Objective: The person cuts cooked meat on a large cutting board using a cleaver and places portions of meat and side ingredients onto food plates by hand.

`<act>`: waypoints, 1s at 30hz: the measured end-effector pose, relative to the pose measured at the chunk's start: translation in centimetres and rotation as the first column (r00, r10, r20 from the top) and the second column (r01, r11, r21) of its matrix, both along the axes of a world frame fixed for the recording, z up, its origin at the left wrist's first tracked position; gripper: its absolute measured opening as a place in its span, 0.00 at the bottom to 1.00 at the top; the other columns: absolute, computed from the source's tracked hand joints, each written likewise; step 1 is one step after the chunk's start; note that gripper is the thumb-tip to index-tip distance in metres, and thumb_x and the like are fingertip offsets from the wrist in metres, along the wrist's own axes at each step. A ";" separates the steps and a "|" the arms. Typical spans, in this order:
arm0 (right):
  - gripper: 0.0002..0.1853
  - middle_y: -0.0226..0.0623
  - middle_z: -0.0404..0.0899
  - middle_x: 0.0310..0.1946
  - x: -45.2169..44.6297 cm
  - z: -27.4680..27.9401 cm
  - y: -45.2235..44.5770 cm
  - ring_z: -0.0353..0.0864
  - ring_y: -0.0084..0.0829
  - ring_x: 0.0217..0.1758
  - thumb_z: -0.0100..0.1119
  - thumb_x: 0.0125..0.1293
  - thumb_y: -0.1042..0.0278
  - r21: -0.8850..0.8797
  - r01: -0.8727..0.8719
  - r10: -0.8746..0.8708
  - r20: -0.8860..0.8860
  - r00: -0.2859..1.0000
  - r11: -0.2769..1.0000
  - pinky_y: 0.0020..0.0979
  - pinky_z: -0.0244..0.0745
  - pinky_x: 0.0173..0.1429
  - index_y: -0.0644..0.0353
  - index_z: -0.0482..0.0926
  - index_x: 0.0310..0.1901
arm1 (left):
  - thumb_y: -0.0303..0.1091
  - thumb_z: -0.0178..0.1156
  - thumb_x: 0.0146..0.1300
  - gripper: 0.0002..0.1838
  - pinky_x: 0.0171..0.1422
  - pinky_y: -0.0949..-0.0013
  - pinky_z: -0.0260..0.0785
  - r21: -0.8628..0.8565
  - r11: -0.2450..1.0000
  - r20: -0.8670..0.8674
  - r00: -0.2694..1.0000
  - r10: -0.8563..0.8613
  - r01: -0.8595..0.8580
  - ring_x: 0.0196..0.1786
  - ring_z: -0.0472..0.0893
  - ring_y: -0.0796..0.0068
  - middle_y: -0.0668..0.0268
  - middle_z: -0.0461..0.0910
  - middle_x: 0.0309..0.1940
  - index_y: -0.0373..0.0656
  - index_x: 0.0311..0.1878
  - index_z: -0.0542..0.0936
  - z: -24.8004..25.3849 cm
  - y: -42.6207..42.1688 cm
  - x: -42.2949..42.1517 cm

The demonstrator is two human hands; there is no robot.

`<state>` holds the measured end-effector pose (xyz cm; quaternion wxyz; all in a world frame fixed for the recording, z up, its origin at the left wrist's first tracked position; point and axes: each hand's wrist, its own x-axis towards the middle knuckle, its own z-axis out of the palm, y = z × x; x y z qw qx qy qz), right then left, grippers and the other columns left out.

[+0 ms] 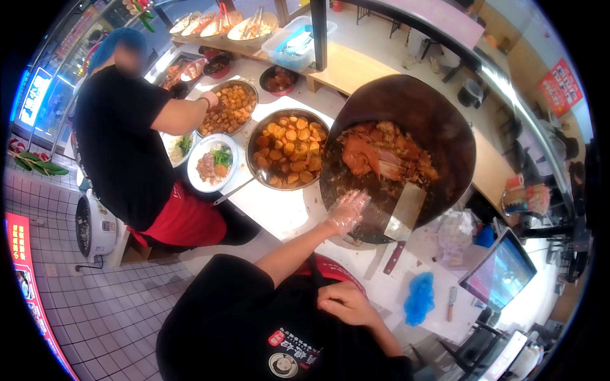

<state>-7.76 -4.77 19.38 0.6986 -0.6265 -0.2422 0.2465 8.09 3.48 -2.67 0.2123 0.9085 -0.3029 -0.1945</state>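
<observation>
My left hand, in a clear plastic glove, reaches over the near left edge of a large round dark-brown block. Its fingers are extended and nothing shows in them. Pieces of reddish-brown cooked meat lie on the block. A cleaver rests at its near edge, blade on the block and dark red handle sticking out. My right hand is bare and loosely closed in front of my red apron, with no object visible in it.
Left of the block are pans of browned chunks and a white bowl of food. A co-worker reaches over the far pan. A blue plastic bag, small knife, crumpled clear plastic and screen stand right.
</observation>
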 end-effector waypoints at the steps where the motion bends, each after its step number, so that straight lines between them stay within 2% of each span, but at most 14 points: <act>1: 0.06 0.40 0.76 0.26 -0.1 0.0 0.0 0.78 0.41 0.29 0.57 0.68 0.72 -0.002 0.009 -0.008 0.010 1.000 1.000 0.35 0.71 0.36 0.64 0.77 0.33 | 0.33 0.51 0.70 0.35 0.85 0.57 0.37 0.000 1.000 -0.003 1.000 -0.002 0.002 0.82 0.44 0.56 0.57 0.47 0.81 0.40 0.78 0.53 0.0 0.0 0.0; 6: 0.06 0.40 0.76 0.26 -0.2 -0.1 0.1 0.78 0.41 0.29 0.57 0.68 0.72 -0.025 0.019 -0.018 0.018 1.000 1.000 0.35 0.72 0.36 0.63 0.77 0.33 | 0.35 0.50 0.71 0.35 0.85 0.56 0.36 0.011 1.000 0.036 0.999 -0.022 0.022 0.82 0.44 0.56 0.57 0.47 0.81 0.40 0.78 0.53 -1.2 0.0 0.1; 11: 0.06 0.41 0.76 0.26 -0.2 0.0 0.1 0.79 0.41 0.30 0.57 0.68 0.72 -0.045 0.028 -0.026 0.028 0.999 0.999 0.35 0.72 0.36 0.64 0.77 0.33 | 0.36 0.51 0.71 0.35 0.85 0.56 0.38 0.016 1.000 0.042 0.999 -0.021 0.020 0.82 0.45 0.56 0.57 0.47 0.81 0.41 0.78 0.54 -0.4 0.0 0.0; 13: 0.08 0.39 0.77 0.26 -0.2 0.0 0.2 0.77 0.37 0.28 0.56 0.69 0.73 -0.044 0.035 -0.034 0.030 0.999 0.998 0.33 0.70 0.35 0.65 0.77 0.32 | 0.36 0.51 0.71 0.35 0.85 0.56 0.38 0.022 1.000 0.033 0.999 -0.015 0.014 0.82 0.45 0.56 0.57 0.48 0.80 0.41 0.78 0.54 -0.2 0.1 -0.1; 20: 0.08 0.39 0.77 0.26 -0.1 -0.1 0.4 0.78 0.36 0.29 0.56 0.69 0.73 -0.053 0.051 -0.050 0.024 0.998 0.997 0.33 0.71 0.36 0.65 0.77 0.32 | 0.36 0.53 0.71 0.35 0.84 0.55 0.41 -0.008 1.000 0.037 0.999 -0.009 0.010 0.82 0.48 0.55 0.57 0.50 0.80 0.41 0.78 0.56 -0.6 0.2 -0.3; 22: 0.07 0.43 0.78 0.28 0.0 -0.8 0.4 0.80 0.43 0.31 0.57 0.69 0.71 -0.120 0.044 -0.048 -0.028 0.998 0.992 0.36 0.73 0.38 0.64 0.78 0.34 | 0.36 0.53 0.70 0.34 0.84 0.55 0.41 -0.010 1.000 0.026 1.000 -0.001 0.001 0.82 0.48 0.55 0.57 0.51 0.80 0.41 0.77 0.56 -0.5 0.1 0.1; 23: 0.07 0.43 0.78 0.28 0.0 -1.1 0.6 0.80 0.43 0.31 0.57 0.69 0.71 -0.121 0.043 -0.046 -0.030 0.998 0.992 0.36 0.73 0.38 0.64 0.78 0.34 | 0.37 0.53 0.70 0.34 0.84 0.55 0.41 -0.012 1.000 0.042 0.999 -0.008 0.008 0.82 0.48 0.54 0.57 0.51 0.80 0.40 0.77 0.56 -0.5 0.2 0.0; 25: 0.07 0.45 0.79 0.29 0.2 -1.8 1.0 0.80 0.43 0.32 0.58 0.69 0.70 -0.295 0.100 -0.113 -0.026 0.993 0.950 0.37 0.74 0.39 0.64 0.79 0.35 | 0.37 0.53 0.70 0.35 0.84 0.55 0.42 -0.015 1.000 0.059 0.998 -0.014 0.015 0.81 0.49 0.54 0.56 0.51 0.79 0.40 0.77 0.56 -0.7 0.3 0.0; 26: 0.07 0.45 0.79 0.29 0.3 -2.1 1.0 0.80 0.43 0.32 0.58 0.69 0.70 -0.297 0.099 -0.111 -0.025 0.994 0.950 0.37 0.74 0.39 0.64 0.79 0.35 | 0.37 0.53 0.70 0.35 0.84 0.54 0.42 -0.005 1.000 0.067 0.997 -0.027 0.027 0.81 0.49 0.54 0.56 0.51 0.79 0.40 0.77 0.56 -0.8 0.3 0.0; 29: 0.08 0.47 0.80 0.30 -0.9 -4.3 0.1 0.81 0.44 0.33 0.59 0.68 0.68 -0.401 0.157 -0.138 0.075 0.988 0.902 0.36 0.74 0.40 0.64 0.80 0.35 | 0.38 0.53 0.70 0.35 0.84 0.54 0.42 -0.016 0.999 0.084 0.996 -0.029 0.030 0.81 0.49 0.53 0.55 0.52 0.79 0.40 0.77 0.57 -0.9 0.3 0.0; 30: 0.08 0.45 0.81 0.29 -2.3 -5.8 -1.0 0.81 0.42 0.32 0.59 0.68 0.68 -0.396 0.227 -0.242 0.013 0.970 0.890 0.36 0.74 0.40 0.63 0.80 0.35 | 0.38 0.53 0.70 0.35 0.84 0.54 0.42 -0.033 0.999 0.092 0.995 -0.024 0.027 0.81 0.49 0.53 0.54 0.52 0.79 0.39 0.77 0.57 -0.8 0.4 0.0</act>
